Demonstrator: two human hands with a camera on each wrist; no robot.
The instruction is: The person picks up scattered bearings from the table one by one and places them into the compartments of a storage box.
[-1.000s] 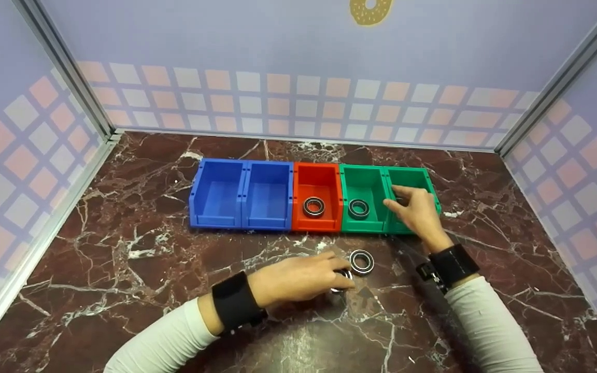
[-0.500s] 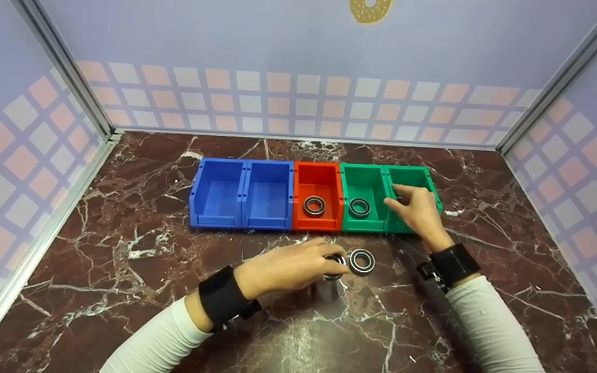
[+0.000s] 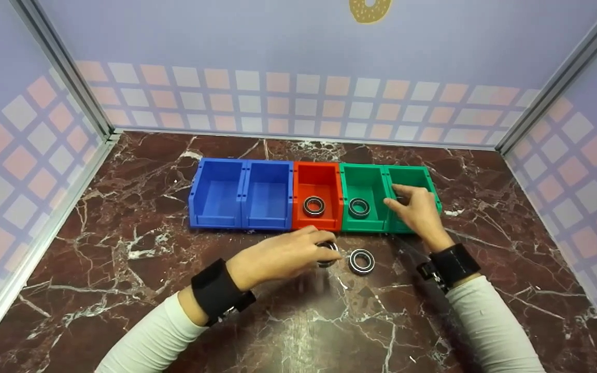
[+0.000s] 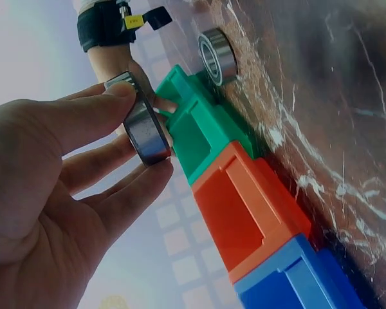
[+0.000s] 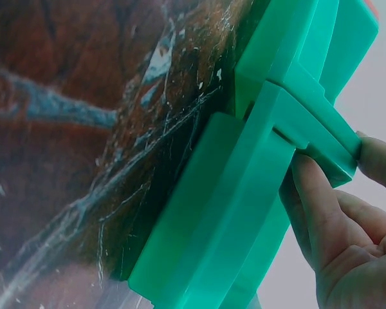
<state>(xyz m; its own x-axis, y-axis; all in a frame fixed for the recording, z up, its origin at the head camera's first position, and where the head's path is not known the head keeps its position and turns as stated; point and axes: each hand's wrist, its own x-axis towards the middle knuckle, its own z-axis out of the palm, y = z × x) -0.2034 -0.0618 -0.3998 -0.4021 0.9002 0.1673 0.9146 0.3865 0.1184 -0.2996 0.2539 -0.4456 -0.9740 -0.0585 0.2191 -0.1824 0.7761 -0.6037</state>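
My left hand (image 3: 278, 256) pinches a steel ball bearing (image 4: 145, 129) between thumb and fingertips, held up on its edge in front of the red bin (image 3: 317, 176). A second bearing (image 3: 361, 262) lies on the table just right of that hand. My right hand (image 3: 416, 210) reaches into the rightmost green bin (image 5: 238, 212), and its thumb and fingers pinch the wall shared with the neighbouring green bin (image 3: 363, 178). One bearing (image 3: 313, 214) lies inside the red bin. Another bearing (image 3: 359, 216) lies in the left green bin. My right hand hides much of the rightmost bin's inside.
Two blue bins (image 3: 218, 194) continue the row on the left. The bins stand on a dark red marbled table (image 3: 138, 290). Panels with a checked pattern (image 3: 278, 103) enclose the back and both sides.
My left hand has moved forward and to the left with its bearing, away from the bearing on the table toward the red bin. The right hand stays at the green bin.
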